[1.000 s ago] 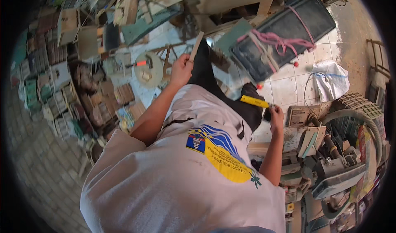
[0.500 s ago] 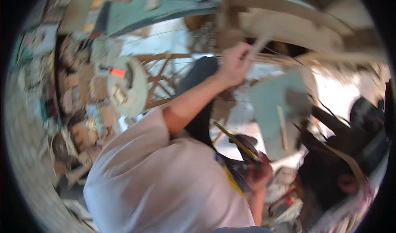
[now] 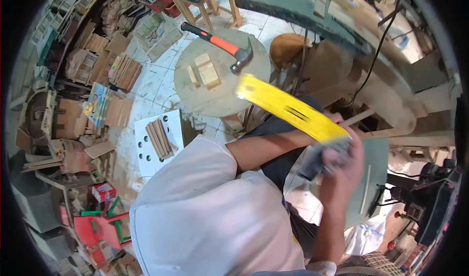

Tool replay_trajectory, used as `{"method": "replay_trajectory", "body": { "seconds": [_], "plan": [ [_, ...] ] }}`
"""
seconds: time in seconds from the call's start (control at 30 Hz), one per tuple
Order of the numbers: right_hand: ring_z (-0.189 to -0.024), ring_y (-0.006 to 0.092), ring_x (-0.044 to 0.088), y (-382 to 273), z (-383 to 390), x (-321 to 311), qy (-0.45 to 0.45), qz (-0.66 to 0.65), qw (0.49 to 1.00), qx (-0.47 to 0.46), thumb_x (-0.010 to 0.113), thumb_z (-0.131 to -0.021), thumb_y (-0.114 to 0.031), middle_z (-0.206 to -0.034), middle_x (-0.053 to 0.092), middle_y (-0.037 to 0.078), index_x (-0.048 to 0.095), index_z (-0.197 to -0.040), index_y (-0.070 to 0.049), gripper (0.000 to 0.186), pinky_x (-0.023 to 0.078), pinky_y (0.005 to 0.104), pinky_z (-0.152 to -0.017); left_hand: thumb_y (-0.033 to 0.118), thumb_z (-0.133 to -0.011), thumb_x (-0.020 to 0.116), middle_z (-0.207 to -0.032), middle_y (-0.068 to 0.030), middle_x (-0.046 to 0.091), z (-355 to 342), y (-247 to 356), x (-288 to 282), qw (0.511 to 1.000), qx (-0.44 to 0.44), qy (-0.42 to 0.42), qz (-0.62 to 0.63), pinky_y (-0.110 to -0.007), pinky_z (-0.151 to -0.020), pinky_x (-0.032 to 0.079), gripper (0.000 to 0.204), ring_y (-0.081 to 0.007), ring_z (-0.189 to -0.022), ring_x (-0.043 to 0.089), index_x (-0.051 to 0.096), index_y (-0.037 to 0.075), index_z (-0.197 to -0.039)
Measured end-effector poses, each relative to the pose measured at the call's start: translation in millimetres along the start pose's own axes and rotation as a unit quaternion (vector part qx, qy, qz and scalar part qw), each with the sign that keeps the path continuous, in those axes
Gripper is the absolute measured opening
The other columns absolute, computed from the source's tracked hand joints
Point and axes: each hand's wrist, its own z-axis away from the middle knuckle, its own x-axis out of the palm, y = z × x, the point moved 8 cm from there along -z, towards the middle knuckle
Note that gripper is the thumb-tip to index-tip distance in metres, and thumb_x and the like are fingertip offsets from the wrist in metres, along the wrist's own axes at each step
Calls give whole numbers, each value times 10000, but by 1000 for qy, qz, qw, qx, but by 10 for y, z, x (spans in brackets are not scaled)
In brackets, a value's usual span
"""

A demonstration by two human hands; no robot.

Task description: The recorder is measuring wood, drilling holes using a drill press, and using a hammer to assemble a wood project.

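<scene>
My right hand [image 3: 348,166] is closed around a dark-cased tape measure [image 3: 312,163]. Its wide yellow blade [image 3: 286,107] sticks out toward the upper left, slightly blurred. Behind the blade, my left hand [image 3: 334,116] is mostly hidden; a thin pale wooden stick [image 3: 359,116] extends to the right from it. Beyond the blade's free end, a claw hammer [image 3: 220,44] with an orange and black handle lies on a round wooden stool top [image 3: 195,102]. Beside the hammer rest several small wood blocks [image 3: 210,75].
Several wood strips [image 3: 159,138] lie on a white board with holes [image 3: 141,129] on the tiled floor. Wood stacks [image 3: 124,72] line the left. A dark machine [image 3: 420,202] stands at right, by a greenish panel [image 3: 373,178]. A green-topped bench [image 3: 293,10] is at the back.
My view has swung, bringing the stool and hammer closer to the middle. My right hand has raised the tape measure toward my left hand, its blade now large in view.
</scene>
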Motion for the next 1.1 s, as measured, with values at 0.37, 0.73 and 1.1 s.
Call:
{"method": "replay_trajectory", "body": {
  "seconds": [0.37,0.73,1.1],
  "plan": [
    [-836,232,716,508,-527,1906,-96,296,950,-26,701,-834,-98,-907,690,170,502,-1256,-21,473,548,328,-696,162,-815,620,-911,-199,647,-33,139,-288,995,-46,-58,70,-466,-720,496,168,-399,-843,630,601,29,-914],
    [-750,414,657,370,-499,1802,-95,335,934,-81,695,-835,-312,-767,661,194,473,-1149,-54,463,515,500,-656,100,-854,624,-695,-142,626,38,70,-352,992,-67,-50,93,-334,-569,485,122,-223,-602,625,610,-1,-922],
    [-876,384,677,-375,-559,270,12,351,921,-168,649,-794,-42,-915,698,183,495,-1224,-105,461,531,444,-754,39,-888,591,-741,-14,605,-66,190,-365,986,-104,5,130,-267,-563,465,101,-104,-611,541,617,-8,-973]
  ]
}}
